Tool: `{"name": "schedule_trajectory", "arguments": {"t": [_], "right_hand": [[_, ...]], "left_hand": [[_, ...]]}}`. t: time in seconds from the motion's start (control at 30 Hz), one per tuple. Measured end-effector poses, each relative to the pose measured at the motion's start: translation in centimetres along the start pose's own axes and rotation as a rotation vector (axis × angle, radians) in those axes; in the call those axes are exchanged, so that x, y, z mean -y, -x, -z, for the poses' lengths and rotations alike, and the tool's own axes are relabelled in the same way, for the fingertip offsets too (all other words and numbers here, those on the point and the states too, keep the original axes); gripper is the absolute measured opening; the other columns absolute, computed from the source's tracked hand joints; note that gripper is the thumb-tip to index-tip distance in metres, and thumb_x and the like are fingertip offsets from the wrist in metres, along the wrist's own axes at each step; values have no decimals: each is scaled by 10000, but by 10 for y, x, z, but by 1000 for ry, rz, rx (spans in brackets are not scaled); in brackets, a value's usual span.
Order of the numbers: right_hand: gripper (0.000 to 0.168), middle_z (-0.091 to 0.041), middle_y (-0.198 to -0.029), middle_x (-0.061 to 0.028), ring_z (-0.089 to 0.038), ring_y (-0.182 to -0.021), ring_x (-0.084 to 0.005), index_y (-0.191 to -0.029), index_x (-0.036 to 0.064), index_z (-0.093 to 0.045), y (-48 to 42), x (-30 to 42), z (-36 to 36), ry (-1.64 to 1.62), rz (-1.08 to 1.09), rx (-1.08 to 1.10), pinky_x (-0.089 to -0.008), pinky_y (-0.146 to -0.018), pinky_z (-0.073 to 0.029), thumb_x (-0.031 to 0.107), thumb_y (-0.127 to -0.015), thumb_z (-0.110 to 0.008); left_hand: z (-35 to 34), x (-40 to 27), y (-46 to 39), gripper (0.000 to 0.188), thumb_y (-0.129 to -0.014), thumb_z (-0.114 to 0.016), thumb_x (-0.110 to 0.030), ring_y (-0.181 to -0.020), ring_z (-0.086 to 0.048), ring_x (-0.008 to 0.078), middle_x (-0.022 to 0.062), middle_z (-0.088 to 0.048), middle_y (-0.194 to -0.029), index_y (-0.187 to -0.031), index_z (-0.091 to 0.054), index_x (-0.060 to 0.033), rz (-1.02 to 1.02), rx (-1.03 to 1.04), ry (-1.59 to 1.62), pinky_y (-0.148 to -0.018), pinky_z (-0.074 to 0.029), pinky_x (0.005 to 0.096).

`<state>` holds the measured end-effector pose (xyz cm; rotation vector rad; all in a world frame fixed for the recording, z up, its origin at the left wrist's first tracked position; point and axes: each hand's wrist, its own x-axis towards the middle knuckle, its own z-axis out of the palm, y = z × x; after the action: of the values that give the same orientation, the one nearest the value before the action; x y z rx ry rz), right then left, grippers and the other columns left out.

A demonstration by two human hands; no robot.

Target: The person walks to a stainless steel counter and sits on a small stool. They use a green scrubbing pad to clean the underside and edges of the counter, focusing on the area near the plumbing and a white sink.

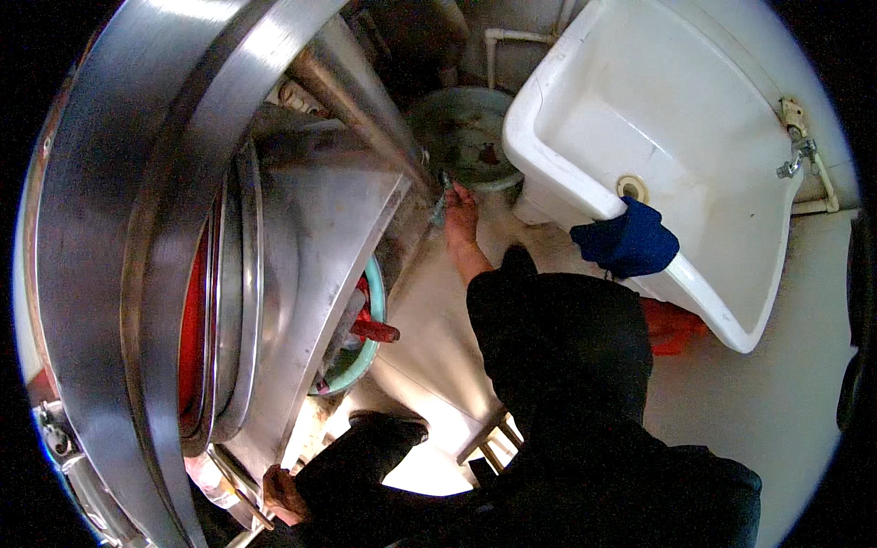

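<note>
My right hand [462,214] reaches low to the floor by the foot of a steel table leg. Its fingers close on a crumpled pale blue-green piece [440,205], seemingly a cloth; its far part is dim. Just beyond the fingertips stands a round greenish basin [473,181] with dark bits inside. At the lower left, my left hand [283,496] is at the near corner of a steel lower shelf [370,198]. Its fingers are curled, and whether they grip the shelf's edge is hidden. A thin wooden stick [252,508] lies close beside that hand.
A white ceramic sink [582,181] with a dark blue cloth [634,240] over its rim stands on the right. Steel pans [248,308] sit on the shelf under a curved-looking steel tabletop [89,240]. A turquoise tub [374,281] holding red items pokes out below. A wooden stool [483,438] stands behind.
</note>
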<state>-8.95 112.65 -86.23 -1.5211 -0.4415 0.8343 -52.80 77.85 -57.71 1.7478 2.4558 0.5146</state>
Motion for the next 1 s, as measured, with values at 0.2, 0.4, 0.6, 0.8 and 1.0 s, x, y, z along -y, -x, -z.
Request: {"name": "schedule_trajectory", "arguments": {"t": [0.2, 0.4, 0.6, 0.8, 1.0], "right_hand": [[318, -623, -1202, -106, -555, -1117, -238, -1222, 17, -615, 3, 40, -13, 85, -116, -77, -331, -983, -414, 119, -929, -547], [293, -625, -1083, -94, -569, -1006, -235, -1129, -4, -623, 73, 137, -28, -119, 132, -179, -326, -908, -439, 183, -920, -534], [121, -574, -897, -11, -551, -749, -157, -958, 52, -597, 30, -15, -17, -967, -284, -141, -315, -633, -481, 162, -918, -566], [209, -595, -958, -42, -566, -793, -175, -1061, 46, -595, 121, 166, -6, -502, -175, 36, -295, -678, -486, 86, -857, -613], [231, -613, -981, -41, -565, -828, -132, -1100, 20, -602, 89, 180, 36, -290, 163, -155, -263, -762, -470, 95, -882, -601]], "left_hand": [[3, 0, -2, 207, -910, -569, -87, -757, -615, 205, 155, -669, -883, -1030, -642, 64, 108, 38, -8, -688, -510, 319], [10, -11, 14, 218, -925, -558, -99, -755, -609, 195, 141, -658, -888, -1063, -628, 55, 139, 38, 64, -694, -511, 321], [0, -25, -4, 227, -940, -543, -138, -691, -594, 199, 144, -665, -873, -1046, -634, 40, 72, 38, 140, -623, -493, 318], [7, 8, 17, 200, -923, -576, -120, -733, -639, 209, 152, -675, -877, -1036, -643, 31, 136, -16, 188, -649, -516, 320], [4, -4, 11, 208, -940, -579, -117, -781, -647, 213, 152, -682, -916, -1055, -644, 43, 192, -48, 299, -695, -535, 325]]}}
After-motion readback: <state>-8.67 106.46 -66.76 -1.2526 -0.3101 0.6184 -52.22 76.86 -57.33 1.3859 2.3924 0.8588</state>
